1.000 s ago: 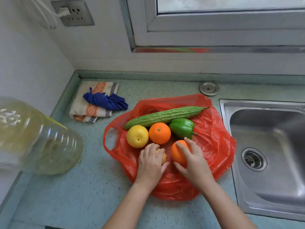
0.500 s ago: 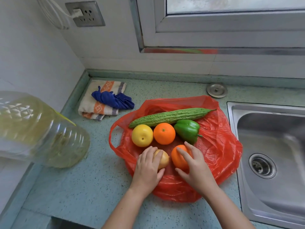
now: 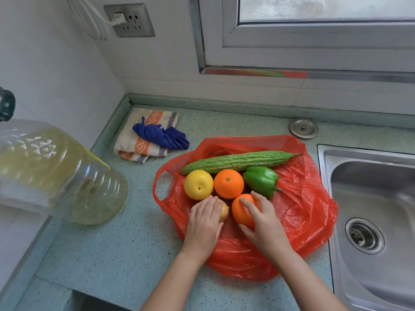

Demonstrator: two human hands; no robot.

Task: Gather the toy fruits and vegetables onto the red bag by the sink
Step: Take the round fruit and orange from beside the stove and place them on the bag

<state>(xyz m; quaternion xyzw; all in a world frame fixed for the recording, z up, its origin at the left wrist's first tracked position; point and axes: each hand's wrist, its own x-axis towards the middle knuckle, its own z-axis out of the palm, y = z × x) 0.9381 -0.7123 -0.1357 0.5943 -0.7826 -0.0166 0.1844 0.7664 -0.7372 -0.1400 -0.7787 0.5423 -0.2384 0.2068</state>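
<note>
A red plastic bag (image 3: pixel 303 209) lies flat on the counter left of the sink. On it sit a long bitter gourd (image 3: pixel 240 161), a yellow fruit (image 3: pixel 198 184), an orange (image 3: pixel 228 184) and a green pepper (image 3: pixel 260 180). My left hand (image 3: pixel 204 223) covers and grips a small tan onion (image 3: pixel 224 213) at the bag's near left. My right hand (image 3: pixel 262 223) holds a second orange (image 3: pixel 242 213) beside it, fingers curled over its top and thumb under its near side. Both rest on the bag.
A large clear oil jug (image 3: pixel 58 173) lies at the left. A folded striped towel (image 3: pixel 139 144) with a blue cloth (image 3: pixel 160 136) lies behind. The steel sink (image 3: pixel 370 221) is at right, a round metal cap (image 3: pixel 303 127) behind the bag. Wall socket (image 3: pixel 129 20) above.
The view has shifted and come closer. My hands stay on the onion and the orange, almost in the same places on the bag.
</note>
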